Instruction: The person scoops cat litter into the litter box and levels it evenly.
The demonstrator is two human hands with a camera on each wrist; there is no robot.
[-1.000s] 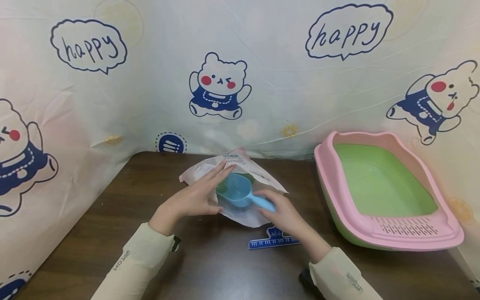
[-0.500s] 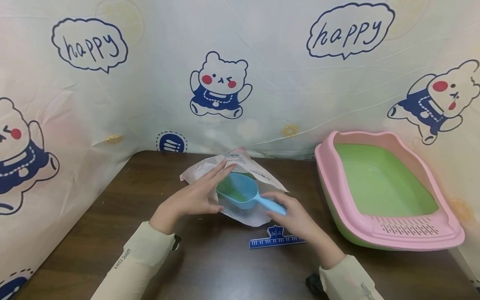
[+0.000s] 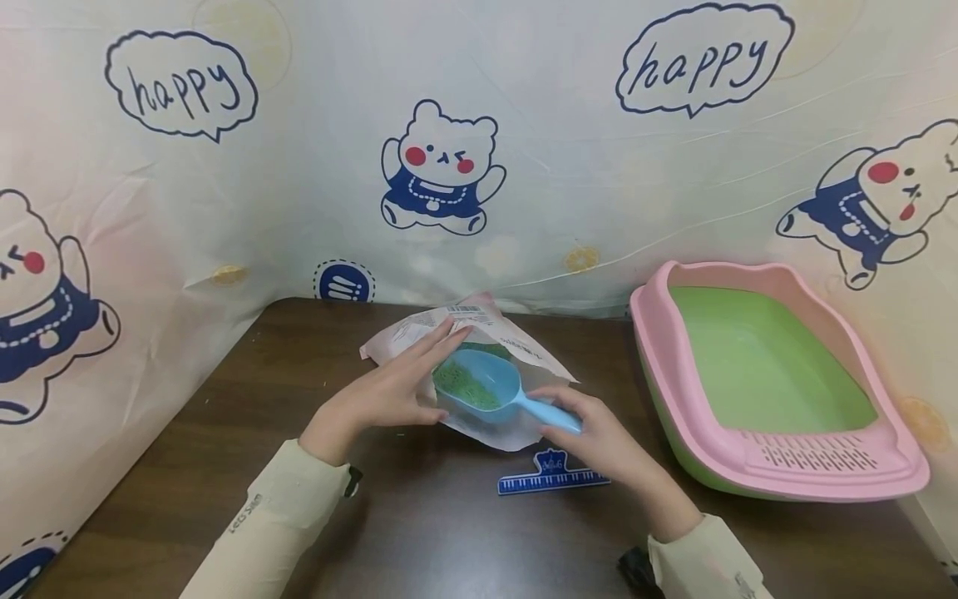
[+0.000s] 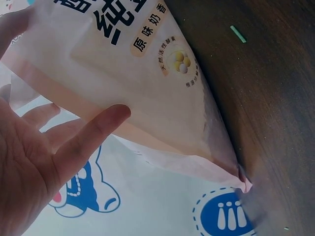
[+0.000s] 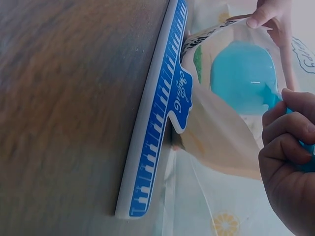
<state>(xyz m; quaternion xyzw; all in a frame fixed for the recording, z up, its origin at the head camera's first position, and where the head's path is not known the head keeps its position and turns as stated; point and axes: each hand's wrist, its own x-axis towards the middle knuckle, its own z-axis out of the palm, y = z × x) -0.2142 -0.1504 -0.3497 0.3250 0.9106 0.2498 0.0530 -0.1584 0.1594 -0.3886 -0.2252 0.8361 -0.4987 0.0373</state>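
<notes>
My right hand (image 3: pixel 595 428) grips the handle of a light blue scoop (image 3: pixel 509 383), its fingers curled round it in the right wrist view. Green pellets (image 3: pixel 467 384) lie in the scoop's bowl, which is over the torn mouth of a pale pink and white printed bag (image 3: pixel 419 327). More green shows inside the bag behind the scoop. My left hand (image 3: pixel 382 391) rests along the bag's left side with fingers fairly straight, the thumb at the edge of the mouth. The left wrist view shows a straight digit lying against the printed bag (image 4: pixel 138 93).
A blue clip (image 3: pixel 550 476) with a piano-key pattern lies on the dark wooden table (image 3: pixel 441 524) in front of the bag. To the right stands a pink-rimmed green litter box (image 3: pixel 816 462). A patterned cloth (image 3: pixel 554 166) hangs behind the table.
The scoop has moved right and toward me in my right hand, and the green pellets in its bowl show more clearly. My left hand and the bag have stayed nearly still.
</notes>
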